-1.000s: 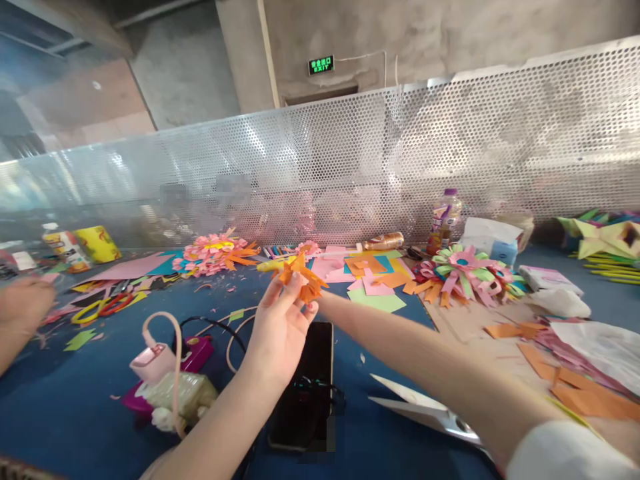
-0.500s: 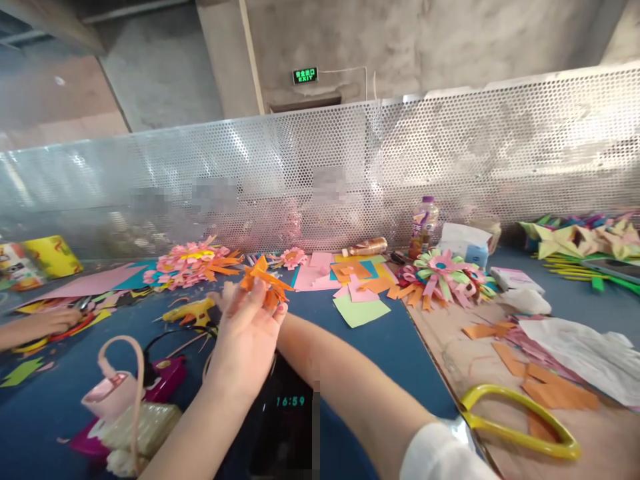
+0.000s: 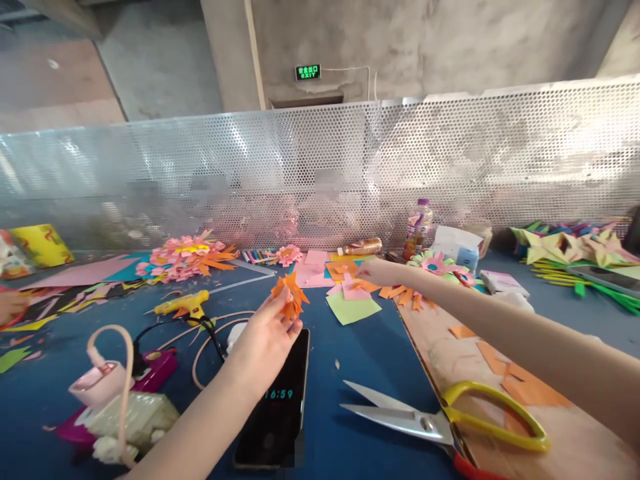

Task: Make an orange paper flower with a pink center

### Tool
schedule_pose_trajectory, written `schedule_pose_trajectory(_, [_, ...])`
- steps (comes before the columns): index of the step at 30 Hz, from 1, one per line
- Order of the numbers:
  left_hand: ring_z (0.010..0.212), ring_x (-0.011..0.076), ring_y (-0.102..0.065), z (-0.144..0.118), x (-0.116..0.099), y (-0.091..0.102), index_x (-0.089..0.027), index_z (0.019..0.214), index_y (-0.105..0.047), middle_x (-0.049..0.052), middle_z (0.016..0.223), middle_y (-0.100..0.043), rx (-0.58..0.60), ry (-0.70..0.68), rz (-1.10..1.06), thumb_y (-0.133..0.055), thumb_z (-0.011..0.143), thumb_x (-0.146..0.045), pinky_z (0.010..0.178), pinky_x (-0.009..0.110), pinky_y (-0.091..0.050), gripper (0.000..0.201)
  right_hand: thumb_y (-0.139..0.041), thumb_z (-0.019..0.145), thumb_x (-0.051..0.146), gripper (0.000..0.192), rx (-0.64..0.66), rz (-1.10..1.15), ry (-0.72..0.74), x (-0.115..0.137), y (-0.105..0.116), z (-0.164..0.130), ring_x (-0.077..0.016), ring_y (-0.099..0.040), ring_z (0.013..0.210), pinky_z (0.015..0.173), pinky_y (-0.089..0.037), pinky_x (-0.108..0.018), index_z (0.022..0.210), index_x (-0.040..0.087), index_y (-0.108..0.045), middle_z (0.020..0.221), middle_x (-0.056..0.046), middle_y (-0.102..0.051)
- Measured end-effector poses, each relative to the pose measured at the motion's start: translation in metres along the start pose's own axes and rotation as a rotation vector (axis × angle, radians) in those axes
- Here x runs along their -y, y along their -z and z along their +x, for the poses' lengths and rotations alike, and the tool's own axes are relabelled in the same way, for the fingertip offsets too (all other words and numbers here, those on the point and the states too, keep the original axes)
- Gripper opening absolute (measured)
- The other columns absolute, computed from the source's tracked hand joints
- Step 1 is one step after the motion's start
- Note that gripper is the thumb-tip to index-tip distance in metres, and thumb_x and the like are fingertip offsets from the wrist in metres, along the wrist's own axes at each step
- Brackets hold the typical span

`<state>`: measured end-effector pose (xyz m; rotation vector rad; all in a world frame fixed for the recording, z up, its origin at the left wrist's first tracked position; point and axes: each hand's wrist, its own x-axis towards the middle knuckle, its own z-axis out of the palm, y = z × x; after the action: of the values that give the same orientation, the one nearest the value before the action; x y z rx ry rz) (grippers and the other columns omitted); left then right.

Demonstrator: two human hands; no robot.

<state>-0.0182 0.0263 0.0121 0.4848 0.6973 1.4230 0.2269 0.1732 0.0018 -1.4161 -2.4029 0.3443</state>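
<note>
My left hand (image 3: 273, 327) is closed on an orange paper flower (image 3: 291, 297) with pointed petals, held up over the table by its fingertips. My right hand (image 3: 374, 272) reaches far forward, fingers low over a pile of paper. Orange paper pieces (image 3: 343, 269) lie at its fingertips; whether it grips one cannot be made out. Pink paper sheets (image 3: 311, 275) and a light green sheet (image 3: 353, 308) lie beside them. Beneath my left hand is a phone (image 3: 273, 427) showing a clock. Large open scissors (image 3: 425, 423) with yellow and red handles rest nearer to me.
A yellow glue gun (image 3: 186, 304) and a magenta power strip (image 3: 159, 371) with cables occupy the left. Pink paper flowers (image 3: 175, 259), a drink bottle (image 3: 418, 227) and a tissue pack (image 3: 457, 248) stand along the back. Another person's hand (image 3: 11, 307) is at the far left.
My right hand has left the glue gun area by my left hand and swung right to the paper pile. The flower stays in my left hand; the view shifted slightly, exposing the scissors and phone.
</note>
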Motion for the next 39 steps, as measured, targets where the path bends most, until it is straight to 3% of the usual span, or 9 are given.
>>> schedule_pose_trajectory(4, [0.059, 0.0077, -0.059, 0.003, 0.007, 0.002, -0.016, 0.084, -0.065, -0.001, 0.072, -0.063, -0.063, 0.092, 0.068, -0.063, 0.081, -0.013, 0.050, 0.020, -0.044, 0.005, -0.054, 0.093, 0.028, 0.020, 0.082, -0.081, 0.086, -0.022, -0.014, -0.002, -0.0197, -0.058, 0.097, 0.086, -0.048, -0.040, 0.106, 0.015, -0.059, 0.109, -0.006, -0.058])
schedule_pose_trajectory(11, [0.054, 0.0083, -0.058, 0.003, 0.008, -0.001, -0.016, 0.078, -0.063, -0.001, 0.067, -0.063, -0.138, 0.129, 0.193, -0.056, 0.086, -0.017, 0.051, 0.021, -0.046, 0.011, -0.056, 0.092, 0.028, 0.018, 0.069, -0.103, 0.103, -0.033, -0.032, 0.003, -0.0195, -0.057, 0.097, 0.087, -0.048, -0.040, 0.103, 0.015, -0.060, 0.109, -0.006, -0.058])
schedule_pose_trajectory(19, [0.065, 0.0078, -0.063, 0.005, 0.016, 0.005, -0.017, 0.090, -0.065, -0.001, 0.078, -0.066, -0.078, 0.199, 0.280, -0.062, 0.081, -0.017, 0.054, 0.019, -0.045, 0.009, -0.057, 0.091, 0.029, 0.017, 0.010, 0.048, -0.003, -0.033, -0.035, -0.010, -0.0163, -0.059, 0.085, 0.077, -0.051, -0.035, 0.094, 0.012, -0.061, 0.095, -0.004, -0.061])
schedule_pose_trajectory(22, [0.066, 0.0091, -0.064, 0.006, 0.019, 0.008, -0.018, 0.086, -0.065, 0.000, 0.076, -0.067, -0.046, 0.171, 0.357, -0.068, 0.077, -0.023, 0.053, 0.019, -0.044, 0.010, -0.059, 0.090, 0.029, 0.017, -0.048, 0.185, -0.010, -0.019, -0.033, -0.019, -0.0145, -0.059, 0.078, 0.073, -0.051, -0.032, 0.088, 0.012, -0.060, 0.087, -0.002, -0.060])
schedule_pose_trajectory(26, [0.073, 0.0118, -0.065, 0.006, 0.023, 0.011, -0.019, 0.081, -0.066, 0.001, 0.078, -0.069, 0.060, 0.109, 0.446, -0.073, 0.073, -0.030, 0.062, 0.020, -0.047, 0.015, -0.064, 0.085, 0.030, 0.019, -0.141, 0.476, 0.059, 0.019, -0.027, -0.039, -0.0135, -0.059, 0.073, 0.069, -0.050, -0.029, 0.082, 0.013, -0.055, 0.080, 0.000, -0.060])
schedule_pose_trajectory(31, [0.078, 0.0121, -0.063, 0.000, 0.025, 0.009, -0.019, 0.079, -0.066, 0.000, 0.081, -0.069, 0.113, 0.003, 0.558, -0.071, 0.075, -0.031, 0.073, 0.022, -0.048, 0.014, -0.064, 0.082, 0.032, 0.022, -0.191, 0.825, 0.095, 0.066, -0.017, -0.073, -0.0121, -0.059, 0.069, 0.056, -0.047, -0.023, 0.091, 0.019, -0.049, 0.078, 0.000, -0.060])
schedule_pose_trajectory(39, [0.095, 0.0159, -0.059, -0.010, 0.023, 0.004, -0.022, 0.092, -0.065, 0.001, 0.094, -0.068, 0.100, -0.081, 0.637, -0.069, 0.077, -0.031, 0.083, 0.025, -0.045, 0.019, -0.060, 0.083, 0.020, 0.021, -0.140, 0.995, 0.142, 0.096, -0.011, -0.101, -0.0133, -0.060, 0.078, 0.075, -0.050, -0.030, 0.101, 0.022, -0.051, 0.086, 0.001, -0.061])
